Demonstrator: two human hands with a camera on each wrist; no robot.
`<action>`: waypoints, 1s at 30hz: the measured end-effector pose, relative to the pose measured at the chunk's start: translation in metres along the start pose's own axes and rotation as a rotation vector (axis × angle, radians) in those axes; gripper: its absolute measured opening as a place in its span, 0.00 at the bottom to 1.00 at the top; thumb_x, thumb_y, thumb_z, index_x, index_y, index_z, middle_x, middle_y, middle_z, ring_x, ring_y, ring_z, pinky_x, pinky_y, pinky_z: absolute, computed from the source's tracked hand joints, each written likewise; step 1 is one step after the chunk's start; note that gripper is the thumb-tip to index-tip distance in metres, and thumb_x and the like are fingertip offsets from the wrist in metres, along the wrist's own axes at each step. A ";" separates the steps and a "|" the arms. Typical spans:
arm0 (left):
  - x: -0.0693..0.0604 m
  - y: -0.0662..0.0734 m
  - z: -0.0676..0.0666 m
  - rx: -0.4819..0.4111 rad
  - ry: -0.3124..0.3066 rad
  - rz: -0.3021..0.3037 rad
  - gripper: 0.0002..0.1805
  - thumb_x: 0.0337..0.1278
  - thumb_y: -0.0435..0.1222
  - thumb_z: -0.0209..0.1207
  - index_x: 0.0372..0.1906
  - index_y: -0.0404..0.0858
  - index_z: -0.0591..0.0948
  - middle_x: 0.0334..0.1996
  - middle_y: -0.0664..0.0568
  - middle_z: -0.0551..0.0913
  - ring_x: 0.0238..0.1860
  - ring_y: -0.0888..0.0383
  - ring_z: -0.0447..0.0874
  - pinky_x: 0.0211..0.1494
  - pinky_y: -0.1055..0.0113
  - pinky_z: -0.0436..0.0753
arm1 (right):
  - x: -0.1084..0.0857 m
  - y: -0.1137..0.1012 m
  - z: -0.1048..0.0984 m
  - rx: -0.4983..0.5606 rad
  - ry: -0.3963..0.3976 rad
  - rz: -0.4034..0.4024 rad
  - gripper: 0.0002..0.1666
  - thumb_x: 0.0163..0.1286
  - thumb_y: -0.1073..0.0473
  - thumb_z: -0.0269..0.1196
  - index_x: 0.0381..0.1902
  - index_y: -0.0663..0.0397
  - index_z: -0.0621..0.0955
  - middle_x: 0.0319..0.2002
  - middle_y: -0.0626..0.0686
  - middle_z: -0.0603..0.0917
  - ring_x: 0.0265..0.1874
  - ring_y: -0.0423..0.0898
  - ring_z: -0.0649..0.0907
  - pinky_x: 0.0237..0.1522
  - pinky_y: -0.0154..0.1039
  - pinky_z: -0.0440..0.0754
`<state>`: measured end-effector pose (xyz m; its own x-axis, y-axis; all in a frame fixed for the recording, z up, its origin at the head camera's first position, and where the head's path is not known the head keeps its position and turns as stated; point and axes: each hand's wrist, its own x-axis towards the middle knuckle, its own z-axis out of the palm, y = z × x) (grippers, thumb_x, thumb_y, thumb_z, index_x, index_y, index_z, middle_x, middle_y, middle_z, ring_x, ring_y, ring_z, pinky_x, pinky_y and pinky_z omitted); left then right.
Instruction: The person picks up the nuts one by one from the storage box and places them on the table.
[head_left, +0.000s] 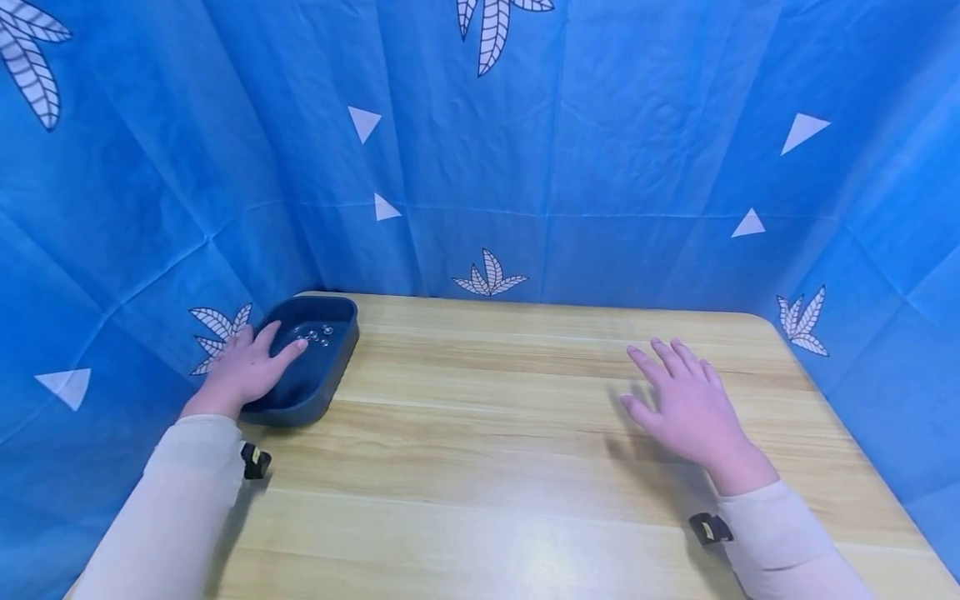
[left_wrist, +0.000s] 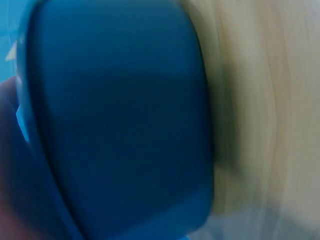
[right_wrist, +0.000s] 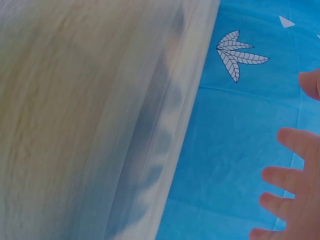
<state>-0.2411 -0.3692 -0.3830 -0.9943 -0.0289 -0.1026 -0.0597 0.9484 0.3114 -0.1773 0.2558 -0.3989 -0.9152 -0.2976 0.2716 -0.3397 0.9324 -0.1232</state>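
A dark blue tray stands at the table's far left corner, with several small clear, shiny pieces inside. The left hand is over the tray's left side, fingers spread and relaxed; whether it touches the rim cannot be told. In the left wrist view the outer side of the tray fills much of the picture, blurred, with part of the hand at the left edge. Above the right part of the table, the right hand has its fingers spread and holds nothing; its fingers also show in the right wrist view.
The light wooden table reaches back to a blue curtain with white leaves and triangles, which also hangs at both sides. Both forearms wear pale sleeves, with a small black device at the left wrist and another at the right.
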 end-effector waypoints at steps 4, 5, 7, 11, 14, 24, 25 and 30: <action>0.005 -0.012 0.000 -0.024 -0.026 -0.031 0.58 0.65 0.74 0.31 0.80 0.32 0.41 0.74 0.19 0.34 0.70 0.16 0.34 0.61 0.17 0.41 | -0.001 0.002 0.000 -0.004 0.000 -0.001 0.43 0.72 0.36 0.57 0.78 0.49 0.65 0.75 0.66 0.60 0.73 0.71 0.56 0.66 0.75 0.52; 0.006 -0.015 0.000 -0.034 -0.036 -0.039 0.58 0.64 0.74 0.31 0.80 0.32 0.39 0.74 0.19 0.33 0.70 0.16 0.34 0.60 0.17 0.41 | -0.001 0.002 0.000 -0.004 0.001 -0.001 0.43 0.72 0.36 0.57 0.78 0.49 0.65 0.75 0.66 0.60 0.73 0.71 0.56 0.66 0.75 0.52; 0.007 -0.019 -0.001 -0.051 -0.048 -0.050 0.59 0.64 0.74 0.30 0.80 0.32 0.36 0.74 0.19 0.32 0.69 0.15 0.35 0.60 0.17 0.43 | -0.001 0.002 0.001 -0.002 0.003 -0.001 0.43 0.72 0.37 0.58 0.77 0.49 0.65 0.75 0.66 0.60 0.73 0.71 0.56 0.66 0.75 0.52; 0.010 -0.023 -0.002 -0.082 -0.048 -0.066 0.58 0.64 0.74 0.31 0.79 0.35 0.30 0.73 0.19 0.31 0.68 0.14 0.36 0.59 0.17 0.46 | -0.001 0.003 0.001 0.005 0.000 0.005 0.42 0.71 0.39 0.59 0.77 0.49 0.65 0.75 0.66 0.61 0.73 0.71 0.56 0.66 0.75 0.52; 0.013 -0.026 -0.003 -0.097 -0.045 -0.080 0.59 0.63 0.74 0.31 0.78 0.36 0.27 0.74 0.20 0.31 0.68 0.14 0.36 0.59 0.17 0.45 | -0.001 0.003 0.002 0.006 -0.002 0.007 0.42 0.71 0.39 0.59 0.77 0.49 0.65 0.75 0.66 0.61 0.73 0.71 0.56 0.66 0.75 0.52; 0.020 -0.031 -0.017 -0.133 -0.155 -0.111 0.63 0.60 0.76 0.28 0.74 0.29 0.23 0.72 0.18 0.34 0.68 0.15 0.38 0.64 0.21 0.48 | -0.001 0.004 0.003 0.012 0.011 -0.005 0.42 0.71 0.37 0.58 0.77 0.49 0.66 0.74 0.66 0.62 0.73 0.71 0.57 0.65 0.75 0.54; 0.021 -0.031 -0.018 -0.140 -0.166 -0.114 0.64 0.60 0.77 0.28 0.74 0.28 0.23 0.72 0.18 0.33 0.68 0.15 0.37 0.64 0.22 0.48 | -0.002 0.004 0.003 0.012 0.011 -0.005 0.42 0.71 0.37 0.59 0.77 0.49 0.66 0.74 0.66 0.63 0.73 0.71 0.57 0.65 0.75 0.54; 0.023 -0.038 -0.016 -0.174 -0.195 -0.148 0.64 0.60 0.77 0.27 0.74 0.26 0.25 0.72 0.18 0.32 0.69 0.16 0.35 0.65 0.22 0.47 | -0.002 0.004 0.005 0.011 0.006 -0.006 0.43 0.71 0.38 0.59 0.77 0.50 0.66 0.73 0.67 0.63 0.73 0.70 0.57 0.65 0.75 0.55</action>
<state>-0.2635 -0.4110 -0.3826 -0.9391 -0.0856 -0.3328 -0.2335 0.8696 0.4351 -0.1776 0.2589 -0.4042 -0.9119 -0.3021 0.2778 -0.3479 0.9281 -0.1324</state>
